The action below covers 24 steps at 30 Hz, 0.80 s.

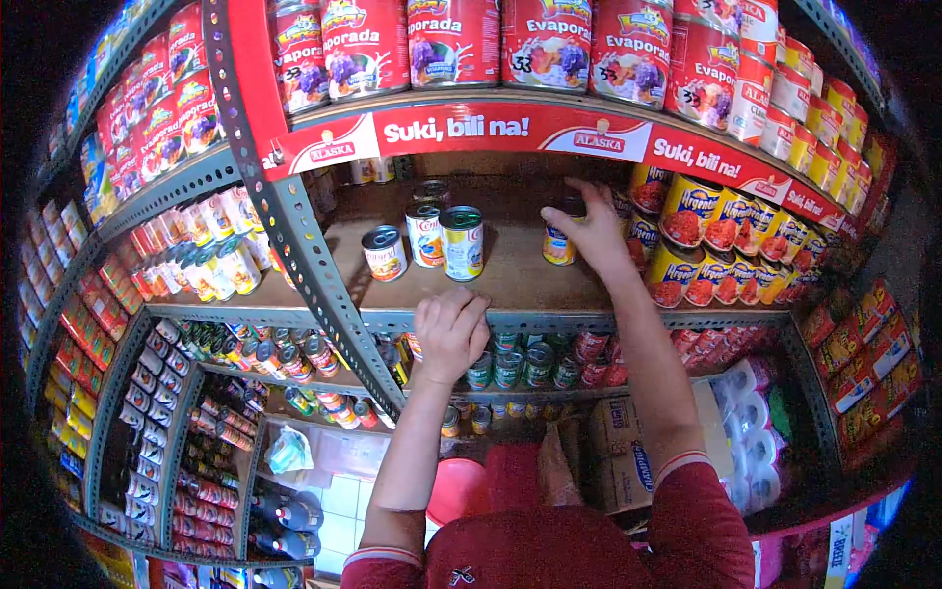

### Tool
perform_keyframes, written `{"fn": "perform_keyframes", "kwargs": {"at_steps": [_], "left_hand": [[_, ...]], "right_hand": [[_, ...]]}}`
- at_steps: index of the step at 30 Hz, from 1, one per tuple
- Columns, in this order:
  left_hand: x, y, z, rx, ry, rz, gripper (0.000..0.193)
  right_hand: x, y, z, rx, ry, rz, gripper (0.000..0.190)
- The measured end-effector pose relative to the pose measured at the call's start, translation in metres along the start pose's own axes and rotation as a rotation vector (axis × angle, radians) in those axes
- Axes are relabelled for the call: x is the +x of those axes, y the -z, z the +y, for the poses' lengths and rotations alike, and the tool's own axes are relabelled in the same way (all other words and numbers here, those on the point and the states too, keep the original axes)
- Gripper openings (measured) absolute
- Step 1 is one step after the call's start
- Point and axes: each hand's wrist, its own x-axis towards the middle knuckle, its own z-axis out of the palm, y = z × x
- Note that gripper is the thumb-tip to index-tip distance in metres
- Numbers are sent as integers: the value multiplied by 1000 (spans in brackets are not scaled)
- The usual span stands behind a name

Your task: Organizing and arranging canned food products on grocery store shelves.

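On the middle wooden shelf [515, 287], my right hand [592, 228] reaches round a yellow and blue can [559, 243], with thumb and fingers spread at its top; whether it grips the can is not clear. My left hand [451, 327] rests with curled fingers at the shelf's front edge, and no object shows in it. Behind that hand stand a white and yellow can [462, 247], a Century can [425, 235] and a shorter white can [383, 254]. A darker can top [431, 191] shows farther back.
Stacked Argentina cans [692, 213] stand right of my right hand. Large red Alaska evaporada cans [548, 44] fill the shelf above, behind a red printed strip [456, 132]. A perforated metal post [302, 243] rises at the left. Below are shelves of smaller cans [508, 368] and a cardboard box [618, 456].
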Motion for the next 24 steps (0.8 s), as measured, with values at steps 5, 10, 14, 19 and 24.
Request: {"fn": "perform_keyframes", "kwargs": {"at_steps": [5,10,14,19,24], "left_hand": [[3,0,1,-43,-19,0,26],[-2,1,-2,-22,-15,4,26],[-6,1,-1,-16,-3,-6,27],[-7,2,-1,-6,17,-22,28],[0,16,3,-162,124,-52,54]], "right_hand": [[8,-3,14,84,-22,-75,72],[4,-1,15,747,-57,-407,80],[-3,-8,15,846,-54,-333,82],[-17,-5,10,516,-87,-475,77],[-60,-15,-42,733,54,-459,66]]}}
